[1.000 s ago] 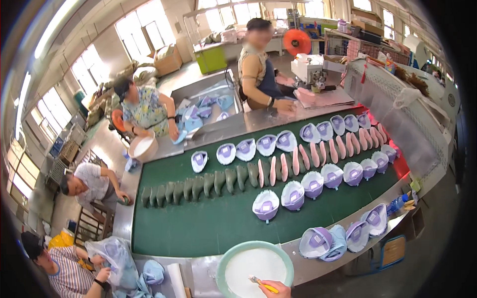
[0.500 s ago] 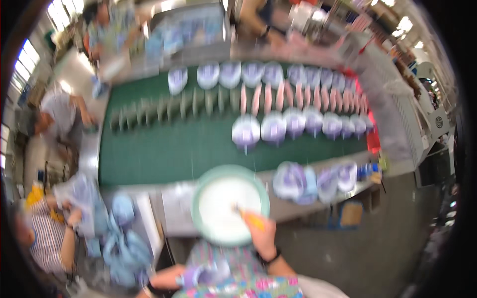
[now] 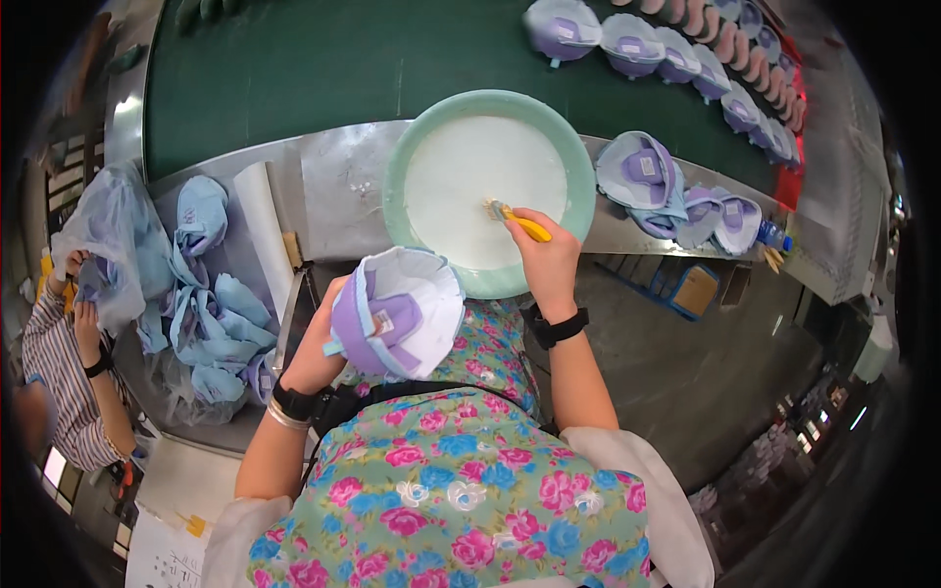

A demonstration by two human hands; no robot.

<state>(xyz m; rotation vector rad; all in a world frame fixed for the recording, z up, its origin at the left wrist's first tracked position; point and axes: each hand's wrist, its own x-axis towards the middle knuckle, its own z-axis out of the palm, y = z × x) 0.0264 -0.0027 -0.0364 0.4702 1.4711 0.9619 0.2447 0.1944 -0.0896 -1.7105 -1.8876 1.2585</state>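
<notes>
My left hand (image 3: pixel 321 345) grips a small shoe upper (image 3: pixel 431 306), purple outside with a pale lining, its open side facing up. It is held just below the near rim of a round pale green basin (image 3: pixel 393 191). White liquid (image 3: pixel 461 167) fills much of that basin. In my right hand (image 3: pixel 551 265) is a brush (image 3: pixel 530 229) with a yellow handle, pinched between the fingers. Its bristles are at the white liquid, right of the basin's middle; how deep they dip I cannot tell.
A green conveyor belt (image 3: pixel 323 83) crosses ahead, with rows of shoe uppers (image 3: pixel 632 47) and pink pieces (image 3: pixel 723 44) at right. More uppers (image 3: pixel 639 176) lie right of the basin. Blue uppers (image 3: pixel 221 328) are heaped at left, near another person's hands (image 3: pixel 86 328).
The view has tilted down toward my body. My left hand has lifted the shoe upper from near my lap to beside the basin. The brush remains over the basin in my right hand.
</notes>
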